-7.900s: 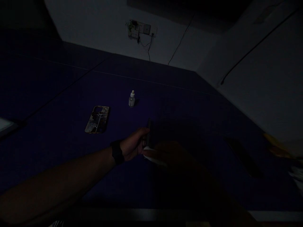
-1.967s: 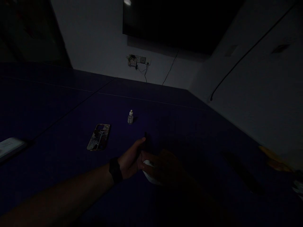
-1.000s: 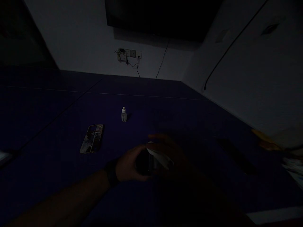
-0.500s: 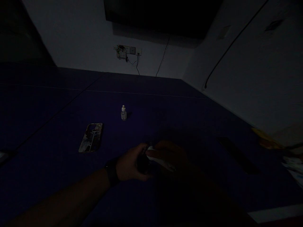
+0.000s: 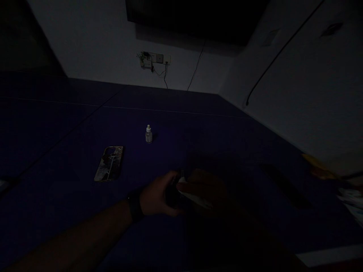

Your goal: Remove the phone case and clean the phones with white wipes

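The picture is very dark. My left hand (image 5: 155, 196), with a black band on its wrist, is closed around a dark object (image 5: 172, 194) whose kind I cannot make out. Against that object my right hand (image 5: 208, 189) presses a white cloth (image 5: 195, 198), its fingers wrapped round it and mostly lost in shadow. Ahead of my hands, a small clear bottle (image 5: 149, 136) with a white cap stands upright on the blue surface. To the left a phone case (image 5: 109, 163) with a dark printed picture lies flat, its camera cut-out at the far end.
A long dark flat object (image 5: 285, 186) lies on the blue surface (image 5: 181, 124) at the right. Beyond it are yellow and white items (image 5: 320, 167) by the wall. Sockets with cables (image 5: 159, 58) sit on the back wall, under a large dark screen (image 5: 195, 19).
The view has shifted very slightly. Both hands stay together at the dark object, and the white cloth has moved a little across it; the bottle and phone case stay put.
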`<state>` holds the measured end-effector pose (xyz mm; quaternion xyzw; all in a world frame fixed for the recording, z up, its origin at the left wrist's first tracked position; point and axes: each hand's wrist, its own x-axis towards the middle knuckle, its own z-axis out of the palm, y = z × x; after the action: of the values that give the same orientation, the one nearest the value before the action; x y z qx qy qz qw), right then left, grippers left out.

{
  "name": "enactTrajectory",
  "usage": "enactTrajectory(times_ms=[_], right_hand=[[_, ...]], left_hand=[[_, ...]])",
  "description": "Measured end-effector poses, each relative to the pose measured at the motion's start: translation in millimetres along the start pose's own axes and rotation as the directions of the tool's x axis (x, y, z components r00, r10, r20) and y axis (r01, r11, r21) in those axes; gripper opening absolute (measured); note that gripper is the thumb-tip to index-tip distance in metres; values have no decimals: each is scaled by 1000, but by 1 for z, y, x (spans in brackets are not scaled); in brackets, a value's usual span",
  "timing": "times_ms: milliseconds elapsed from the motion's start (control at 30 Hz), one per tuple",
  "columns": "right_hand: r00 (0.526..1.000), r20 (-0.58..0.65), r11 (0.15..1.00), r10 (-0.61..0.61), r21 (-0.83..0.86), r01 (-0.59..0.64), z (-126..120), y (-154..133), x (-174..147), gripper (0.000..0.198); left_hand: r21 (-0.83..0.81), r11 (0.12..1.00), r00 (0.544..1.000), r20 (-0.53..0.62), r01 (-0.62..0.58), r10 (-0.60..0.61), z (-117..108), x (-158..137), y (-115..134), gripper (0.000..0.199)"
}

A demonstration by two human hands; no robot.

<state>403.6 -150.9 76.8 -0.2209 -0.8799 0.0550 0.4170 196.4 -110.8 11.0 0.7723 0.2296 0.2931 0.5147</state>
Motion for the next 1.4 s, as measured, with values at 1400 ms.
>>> enactTrajectory(times_ms=[1400], right_hand=[[992, -36, 989, 125, -77, -127, 7, 5, -8, 43]], left_hand=[[-42, 999, 999, 30, -22, 23, 1, -1, 1, 79]])
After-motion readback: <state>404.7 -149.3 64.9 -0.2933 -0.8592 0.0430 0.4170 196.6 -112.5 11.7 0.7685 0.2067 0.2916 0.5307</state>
